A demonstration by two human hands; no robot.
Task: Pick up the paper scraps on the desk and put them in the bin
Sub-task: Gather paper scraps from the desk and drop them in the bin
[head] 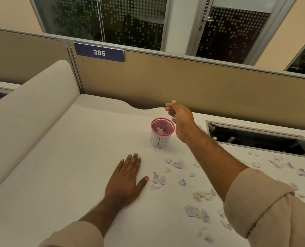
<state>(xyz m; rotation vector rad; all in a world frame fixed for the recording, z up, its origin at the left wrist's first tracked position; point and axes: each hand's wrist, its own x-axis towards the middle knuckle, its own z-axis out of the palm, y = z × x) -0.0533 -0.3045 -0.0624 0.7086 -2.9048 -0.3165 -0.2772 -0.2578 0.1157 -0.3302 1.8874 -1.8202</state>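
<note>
A small pink mesh bin [162, 132], wrapped in white paper marked "B", stands on the white desk [77, 157] and holds a few crumpled scraps. My right hand [179, 118] hovers just above and to the right of its rim, fingers curled with thumb against them; no scrap shows in it. My left hand [125, 179] lies flat on the desk, palm down, fingers straight. Several crumpled paper scraps [158, 180] lie scattered on the desk to the right of my left hand, with more scraps [194, 210] nearer to me.
A tan partition [183, 82] with a "385" sign [99, 52] backs the desk. An open cable hatch [255, 138] lies at the right rear. A paper clip [196, 165] sits among the scraps. A raised divider [32, 113] borders the desk on the left.
</note>
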